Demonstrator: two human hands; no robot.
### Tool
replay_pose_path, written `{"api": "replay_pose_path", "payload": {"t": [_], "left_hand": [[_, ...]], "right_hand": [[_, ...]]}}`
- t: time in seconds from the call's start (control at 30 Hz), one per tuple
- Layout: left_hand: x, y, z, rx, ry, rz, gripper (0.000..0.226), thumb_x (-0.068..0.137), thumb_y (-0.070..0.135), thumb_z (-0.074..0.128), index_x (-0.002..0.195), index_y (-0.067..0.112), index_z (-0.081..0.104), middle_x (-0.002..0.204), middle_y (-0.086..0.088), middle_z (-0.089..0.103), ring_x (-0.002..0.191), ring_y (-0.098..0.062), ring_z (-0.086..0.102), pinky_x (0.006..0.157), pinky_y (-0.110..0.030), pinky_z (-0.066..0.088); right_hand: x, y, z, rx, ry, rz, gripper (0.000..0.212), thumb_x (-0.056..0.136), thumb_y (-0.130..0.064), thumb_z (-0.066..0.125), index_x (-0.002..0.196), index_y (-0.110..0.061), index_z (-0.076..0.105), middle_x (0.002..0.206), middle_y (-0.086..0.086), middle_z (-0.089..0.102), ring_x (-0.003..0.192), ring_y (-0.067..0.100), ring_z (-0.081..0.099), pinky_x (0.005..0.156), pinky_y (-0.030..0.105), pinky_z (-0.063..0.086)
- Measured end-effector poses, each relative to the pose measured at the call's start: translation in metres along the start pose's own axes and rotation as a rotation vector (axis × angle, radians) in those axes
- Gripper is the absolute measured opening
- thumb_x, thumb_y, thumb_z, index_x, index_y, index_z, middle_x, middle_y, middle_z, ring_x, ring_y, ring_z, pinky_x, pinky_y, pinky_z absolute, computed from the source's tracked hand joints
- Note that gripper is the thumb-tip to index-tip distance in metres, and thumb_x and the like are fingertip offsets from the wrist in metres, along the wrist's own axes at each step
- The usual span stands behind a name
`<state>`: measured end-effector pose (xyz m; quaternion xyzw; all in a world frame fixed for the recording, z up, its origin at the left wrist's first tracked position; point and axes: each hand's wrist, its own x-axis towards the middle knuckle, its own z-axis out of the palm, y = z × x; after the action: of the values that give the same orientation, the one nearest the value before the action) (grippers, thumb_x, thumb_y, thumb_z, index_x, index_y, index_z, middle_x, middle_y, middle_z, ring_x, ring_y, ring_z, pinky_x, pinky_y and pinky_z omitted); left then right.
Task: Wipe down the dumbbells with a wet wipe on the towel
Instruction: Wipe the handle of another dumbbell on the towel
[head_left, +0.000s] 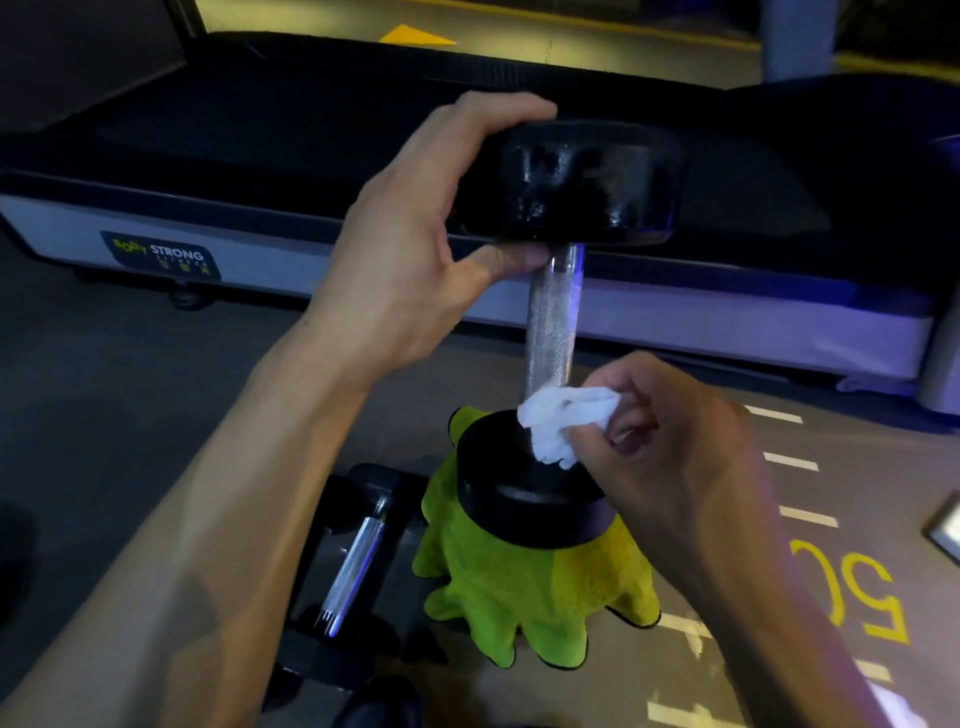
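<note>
Head view: an upright dumbbell (553, 322), standing on the green towel (524, 597), is steadied at its top head by the gripping left hand (405, 260). A wet wipe (558, 423) is pinched by the right hand (670, 447) at the handle's base. Toppling is likely if the steadying grip slackens.

Grey gym floor (130, 415) under green towel (519, 597), second dumbbell (353, 566), treadmill (363, 218).
</note>
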<state>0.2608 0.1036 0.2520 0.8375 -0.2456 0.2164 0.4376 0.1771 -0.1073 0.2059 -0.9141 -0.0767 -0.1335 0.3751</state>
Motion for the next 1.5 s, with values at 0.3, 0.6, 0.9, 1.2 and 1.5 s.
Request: {"api": "replay_pose_path", "payload": {"t": [0.3, 0.6, 0.9, 1.2, 1.5], "left_hand": [[-0.001, 0.013, 0.007, -0.038, -0.024, 0.037, 0.067, 0.087, 0.021, 0.086, 0.145, 0.022, 0.053, 0.133, 0.006, 0.06, 0.123, -0.013, 0.061, 0.106, -0.041, 0.053], [0.001, 0.014, 0.009, -0.038, -0.01, 0.014, 0.069, 0.085, 0.02, 0.087, 0.145, 0.026, 0.054, 0.132, 0.01, 0.061, 0.124, -0.013, 0.062, 0.106, -0.043, 0.054], [0.001, 0.013, 0.01, -0.024, 0.006, 0.003, 0.069, 0.084, 0.021, 0.088, 0.144, 0.027, 0.055, 0.132, 0.01, 0.062, 0.125, -0.013, 0.062, 0.108, -0.042, 0.052], [0.001, 0.014, 0.009, -0.026, 0.011, 0.004, 0.069, 0.083, 0.021, 0.089, 0.143, 0.028, 0.056, 0.13, 0.013, 0.062, 0.124, -0.013, 0.062, 0.109, -0.043, 0.052], [0.001, 0.014, 0.0, -0.013, -0.081, -0.001, 0.071, 0.088, 0.033, 0.083, 0.151, 0.026, 0.051, 0.14, 0.01, 0.057, 0.133, -0.011, 0.057, 0.114, -0.043, 0.048]], "right_hand": [[-0.001, -0.002, 0.001, -0.096, -0.248, -0.148, 0.009, 0.087, -0.04, 0.073, 0.095, -0.039, 0.076, 0.09, -0.015, 0.062, 0.078, 0.006, 0.062, 0.069, 0.024, 0.05], [0.009, 0.003, 0.006, -0.139, 0.103, -0.278, 0.011, 0.091, -0.031, 0.074, 0.1, -0.033, 0.081, 0.089, -0.011, 0.066, 0.076, 0.007, 0.059, 0.066, 0.013, 0.04], [0.004, 0.009, 0.006, -0.126, -0.057, -0.296, 0.01, 0.09, -0.025, 0.078, 0.097, -0.032, 0.082, 0.087, -0.012, 0.064, 0.076, 0.004, 0.059, 0.071, 0.008, 0.04], [-0.004, 0.004, 0.015, -0.134, 0.054, -0.315, 0.015, 0.095, -0.038, 0.068, 0.099, -0.032, 0.081, 0.088, -0.01, 0.064, 0.078, 0.014, 0.061, 0.067, 0.029, 0.052], [-0.004, 0.002, 0.024, -0.169, 0.155, -0.334, 0.015, 0.093, -0.023, 0.075, 0.106, -0.026, 0.08, 0.094, -0.004, 0.059, 0.076, 0.01, 0.054, 0.064, 0.018, 0.039]]}}
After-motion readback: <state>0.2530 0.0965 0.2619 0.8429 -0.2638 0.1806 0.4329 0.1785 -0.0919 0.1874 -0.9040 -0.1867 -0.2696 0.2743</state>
